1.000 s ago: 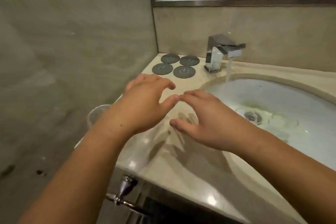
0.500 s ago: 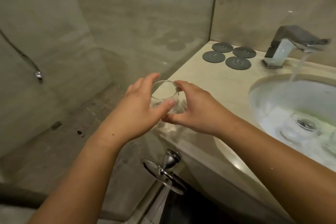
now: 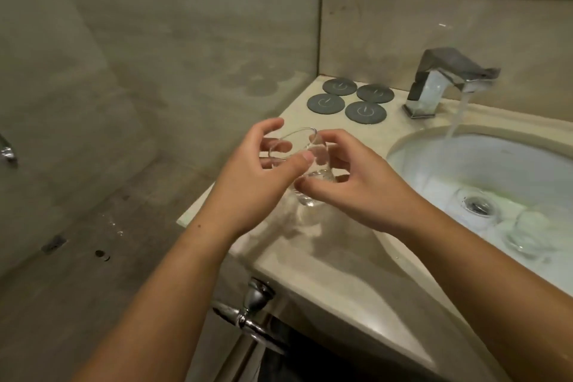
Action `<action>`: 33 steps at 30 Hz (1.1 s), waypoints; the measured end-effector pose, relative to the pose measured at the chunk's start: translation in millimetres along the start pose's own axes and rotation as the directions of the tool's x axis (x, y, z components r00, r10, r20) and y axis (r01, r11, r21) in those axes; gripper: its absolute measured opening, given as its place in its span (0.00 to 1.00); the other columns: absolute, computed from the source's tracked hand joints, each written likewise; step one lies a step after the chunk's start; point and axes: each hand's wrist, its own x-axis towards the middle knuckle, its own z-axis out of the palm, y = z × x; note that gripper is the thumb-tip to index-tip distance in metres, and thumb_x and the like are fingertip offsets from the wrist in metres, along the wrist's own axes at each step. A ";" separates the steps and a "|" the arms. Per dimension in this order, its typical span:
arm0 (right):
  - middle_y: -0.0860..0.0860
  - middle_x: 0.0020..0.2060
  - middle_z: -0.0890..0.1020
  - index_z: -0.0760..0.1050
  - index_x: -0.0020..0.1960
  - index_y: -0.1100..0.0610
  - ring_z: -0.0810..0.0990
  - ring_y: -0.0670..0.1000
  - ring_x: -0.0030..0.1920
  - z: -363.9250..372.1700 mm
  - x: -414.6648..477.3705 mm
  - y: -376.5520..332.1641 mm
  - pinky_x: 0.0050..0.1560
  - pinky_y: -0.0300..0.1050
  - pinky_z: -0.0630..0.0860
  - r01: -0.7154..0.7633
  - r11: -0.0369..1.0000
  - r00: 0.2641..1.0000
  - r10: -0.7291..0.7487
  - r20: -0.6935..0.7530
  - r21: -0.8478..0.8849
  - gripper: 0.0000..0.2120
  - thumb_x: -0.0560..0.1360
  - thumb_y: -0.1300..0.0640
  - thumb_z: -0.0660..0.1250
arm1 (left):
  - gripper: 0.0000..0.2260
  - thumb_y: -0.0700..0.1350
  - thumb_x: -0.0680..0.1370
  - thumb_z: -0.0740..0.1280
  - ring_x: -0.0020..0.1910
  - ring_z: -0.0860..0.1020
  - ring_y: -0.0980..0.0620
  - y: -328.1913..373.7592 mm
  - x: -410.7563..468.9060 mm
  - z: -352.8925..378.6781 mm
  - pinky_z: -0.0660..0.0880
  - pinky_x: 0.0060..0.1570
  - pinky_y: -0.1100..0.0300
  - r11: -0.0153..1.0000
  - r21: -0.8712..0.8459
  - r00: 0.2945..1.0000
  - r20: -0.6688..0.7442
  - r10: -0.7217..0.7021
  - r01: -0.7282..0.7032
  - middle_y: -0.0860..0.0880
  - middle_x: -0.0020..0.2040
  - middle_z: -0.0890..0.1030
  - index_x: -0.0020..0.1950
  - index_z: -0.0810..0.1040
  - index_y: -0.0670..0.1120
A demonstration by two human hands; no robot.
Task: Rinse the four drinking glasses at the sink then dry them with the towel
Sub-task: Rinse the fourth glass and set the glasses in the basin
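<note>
Fingers (image 3: 269, 130) of the left hand (image 3: 248, 183) and the right hand (image 3: 362, 192) curl around one clear glass (image 3: 319, 177), held tilted above the counter (image 3: 341, 273), just left of the sink (image 3: 412, 139). Water runs from the faucet (image 3: 446, 84); other glasses (image 3: 527, 234) lie in the basin.

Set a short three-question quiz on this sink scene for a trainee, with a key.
1. True or false: water is running from the tap into the sink.
2. How many coasters lie on the counter?
3. The glass above the counter is: A held by one hand only; B held by both hands; C standing alone, untouched.
Key: 1 true. 2 four. 3 B: the left hand and the right hand both grip it.
</note>
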 end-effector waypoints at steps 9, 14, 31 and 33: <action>0.48 0.55 0.85 0.75 0.64 0.46 0.86 0.48 0.53 -95.9 -19.0 50.4 0.51 0.48 0.82 -0.293 0.938 0.897 0.337 -0.285 0.187 0.40 0.55 0.34 0.76 | 0.32 0.61 0.68 0.74 0.55 0.84 0.53 27.2 72.0 138.3 0.77 0.49 0.58 0.974 -0.124 0.912 0.389 -0.127 0.188 0.51 0.61 0.83 0.71 0.75 0.55; 0.49 0.56 0.83 0.73 0.64 0.48 0.85 0.50 0.53 -126.6 -17.5 73.9 0.43 0.48 0.81 -0.433 0.851 0.784 0.519 -0.340 0.299 0.36 0.60 0.38 0.77 | 0.31 0.64 0.67 0.74 0.55 0.85 0.54 33.0 103.4 194.2 0.81 0.55 0.52 0.984 -0.059 0.875 0.469 -0.121 0.167 0.53 0.57 0.85 0.67 0.76 0.56; 0.51 0.40 0.88 0.84 0.55 0.52 0.85 0.49 0.36 -155.6 31.0 119.2 0.43 0.46 0.85 -0.328 0.429 0.742 0.668 -0.051 0.841 0.10 0.77 0.48 0.73 | 0.37 0.60 0.76 0.74 0.69 0.76 0.52 15.1 119.7 230.7 0.71 0.62 0.60 0.921 0.324 0.903 0.426 0.062 -0.216 0.53 0.73 0.75 0.81 0.62 0.54; 0.53 0.41 0.86 0.85 0.54 0.51 0.81 0.49 0.34 -155.0 31.6 120.6 0.43 0.47 0.84 -0.329 0.412 0.745 0.667 -0.035 0.850 0.11 0.76 0.46 0.75 | 0.40 0.58 0.75 0.76 0.71 0.74 0.51 11.1 120.5 233.2 0.67 0.59 0.64 0.891 0.370 0.905 0.415 0.094 -0.262 0.50 0.76 0.72 0.81 0.61 0.52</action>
